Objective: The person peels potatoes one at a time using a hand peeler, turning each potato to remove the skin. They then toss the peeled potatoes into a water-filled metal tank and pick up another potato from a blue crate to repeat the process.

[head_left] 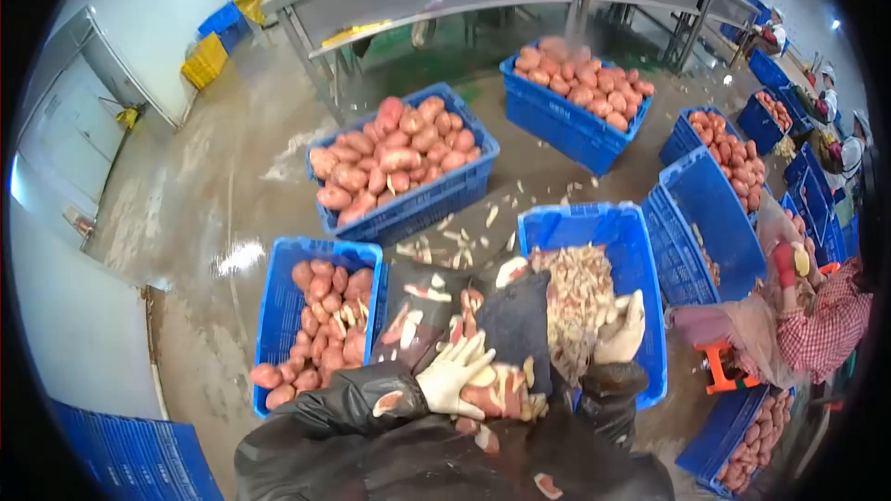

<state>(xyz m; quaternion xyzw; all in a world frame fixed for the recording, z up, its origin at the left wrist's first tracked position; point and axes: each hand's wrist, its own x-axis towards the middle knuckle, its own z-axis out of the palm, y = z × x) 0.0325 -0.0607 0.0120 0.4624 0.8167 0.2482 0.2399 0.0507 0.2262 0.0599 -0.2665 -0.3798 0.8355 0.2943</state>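
My left hand [453,377], in a pale glove, lies over my lap with its fingers spread across a partly peeled red-skinned potato [494,393]. Strips of yellow flesh show on the potato. Out to the right, my right hand [622,332], gloved as well, hovers above the blue crate [655,353] of peelings. Its fingers look curled; what they hold, if anything, does not show. Peelings [577,288] fill much of that crate. Scraps of red peel [424,293] stick to my dark apron and sleeves.
A crate of potatoes [318,325] stands at my left, with two heaped crates [399,162] [580,83] ahead. Peel scraps [459,239] litter the wet floor. A metal table [427,2] spans the back. At right, a co-worker in a checked sleeve [821,329] sits among more crates.
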